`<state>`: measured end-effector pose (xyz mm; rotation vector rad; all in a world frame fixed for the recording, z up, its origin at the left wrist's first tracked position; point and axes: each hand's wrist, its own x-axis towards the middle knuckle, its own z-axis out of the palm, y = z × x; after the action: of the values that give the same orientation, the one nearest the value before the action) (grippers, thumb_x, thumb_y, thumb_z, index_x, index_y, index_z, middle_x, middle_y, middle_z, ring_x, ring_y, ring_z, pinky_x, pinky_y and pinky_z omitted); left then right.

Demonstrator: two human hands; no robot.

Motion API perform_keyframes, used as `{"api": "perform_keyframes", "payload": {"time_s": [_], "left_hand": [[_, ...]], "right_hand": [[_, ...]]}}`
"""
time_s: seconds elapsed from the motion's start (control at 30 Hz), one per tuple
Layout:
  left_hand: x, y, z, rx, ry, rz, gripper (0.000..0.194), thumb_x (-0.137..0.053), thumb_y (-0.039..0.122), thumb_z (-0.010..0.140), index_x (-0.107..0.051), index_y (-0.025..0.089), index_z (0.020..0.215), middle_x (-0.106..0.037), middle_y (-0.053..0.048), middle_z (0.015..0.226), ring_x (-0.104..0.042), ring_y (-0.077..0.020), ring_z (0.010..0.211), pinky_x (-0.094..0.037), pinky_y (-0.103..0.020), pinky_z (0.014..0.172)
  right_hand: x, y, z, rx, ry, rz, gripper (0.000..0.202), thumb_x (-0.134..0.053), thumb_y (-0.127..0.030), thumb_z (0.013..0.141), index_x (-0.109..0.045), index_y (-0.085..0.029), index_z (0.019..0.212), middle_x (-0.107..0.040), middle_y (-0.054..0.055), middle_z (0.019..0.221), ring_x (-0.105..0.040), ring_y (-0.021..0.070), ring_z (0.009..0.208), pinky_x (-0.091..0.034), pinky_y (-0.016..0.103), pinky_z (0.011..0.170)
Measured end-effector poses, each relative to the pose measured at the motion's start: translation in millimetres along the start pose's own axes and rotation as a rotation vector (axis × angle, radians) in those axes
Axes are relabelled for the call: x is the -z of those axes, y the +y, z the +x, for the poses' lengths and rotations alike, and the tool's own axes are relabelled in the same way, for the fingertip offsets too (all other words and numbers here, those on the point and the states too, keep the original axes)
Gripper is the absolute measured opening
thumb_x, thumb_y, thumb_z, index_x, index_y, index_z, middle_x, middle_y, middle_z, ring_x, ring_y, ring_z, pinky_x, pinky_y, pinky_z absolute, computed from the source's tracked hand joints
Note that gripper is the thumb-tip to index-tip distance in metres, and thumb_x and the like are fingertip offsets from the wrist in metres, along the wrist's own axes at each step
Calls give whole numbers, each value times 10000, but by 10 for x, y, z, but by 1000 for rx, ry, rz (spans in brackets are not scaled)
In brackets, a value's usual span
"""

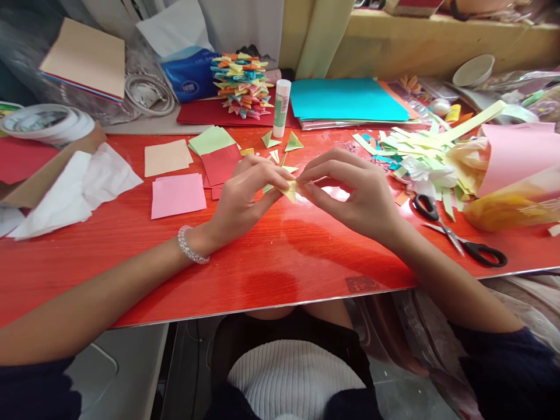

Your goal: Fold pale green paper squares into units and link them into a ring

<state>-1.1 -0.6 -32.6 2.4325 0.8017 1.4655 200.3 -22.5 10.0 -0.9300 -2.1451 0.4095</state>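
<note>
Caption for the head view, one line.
Left hand and right hand pinch a small folded yellow paper above a red table, glue stick behind.

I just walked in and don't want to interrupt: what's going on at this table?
A person sits at a red table, working a small piece of yellow paper between the fingertips of the left hand and right hand. Small folded pieces and a glue stick stand just beyond. Square paper stacks lie to the left; open scissors and paper scraps lie to the right.
</note>
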Motion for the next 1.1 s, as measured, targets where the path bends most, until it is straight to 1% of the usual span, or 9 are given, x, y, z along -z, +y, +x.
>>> {"api": "perform_keyframes", "payload": {"time_s": [0.1, 0.27, 0.47, 0.63, 0.8, 0.97, 1.1], "left_hand": [[0, 0, -2, 11, -4, 14, 24, -593, 280, 892, -592, 280, 868, -704, 14, 968, -598, -163, 928, -516, -406, 834], [4, 8, -2, 8, 1, -1, 38, -586, 260, 897, -593, 283, 868, -709, 14, 972, -601, -160, 933, -516, -402, 825], [-1, 2, -2, -20, 12, -4, 48, -597, 236, 889, -593, 277, 866, -715, 14, 976, -601, -160, 918, -522, -404, 819], [0, 8, -1, -3, -6, 23, 55, -591, 258, 894, -584, 278, 843, -714, 17, 975, -606, -167, 925, -522, -421, 822], [3, 17, 6, -21, -5, 16, 77, -588, 248, 896, -571, 281, 828, -717, 23, 967, -603, -167, 910, -514, -432, 828], [4, 9, 7, -11, -21, 12, 82, -578, 272, 901, -569, 276, 820, -714, 17, 972, -607, -171, 921, -500, -440, 846], [-1, 0, 8, -24, -16, 10, 90, -586, 259, 895, -569, 270, 808, -718, 18, 968, -606, -169, 911, -495, -429, 844]], "right_hand": [[0, 3, -4, -22, -1, 0, 86, -575, -251, 881, -660, -258, 882, -657, 37, 948, -641, 178, 867, -587, 343, 768], [-3, 5, -5, -27, -8, 33, 66, -588, -250, 874, -634, -238, 920, -651, 32, 939, -640, 167, 849, -589, 348, 796], [1, 9, -4, 17, -18, -24, 52, -578, -237, 867, -630, -245, 869, -644, 46, 950, -628, 182, 857, -568, 357, 776], [0, 1, -5, 17, -17, -88, 70, -558, -237, 870, -620, -255, 843, -648, 50, 956, -631, 203, 886, -548, 384, 786], [-1, 1, -6, 40, -15, -98, 85, -551, -214, 866, -614, -255, 825, -646, 51, 957, -634, 206, 883, -540, 385, 784], [-5, 0, -5, 27, -11, -107, 79, -550, -229, 872, -608, -260, 826, -649, 49, 967, -633, 213, 897, -538, 392, 792], [-7, 6, -3, 29, -18, -113, 94, -546, -217, 871, -614, -259, 821, -646, 46, 970, -638, 218, 909, -535, 396, 799]]}}
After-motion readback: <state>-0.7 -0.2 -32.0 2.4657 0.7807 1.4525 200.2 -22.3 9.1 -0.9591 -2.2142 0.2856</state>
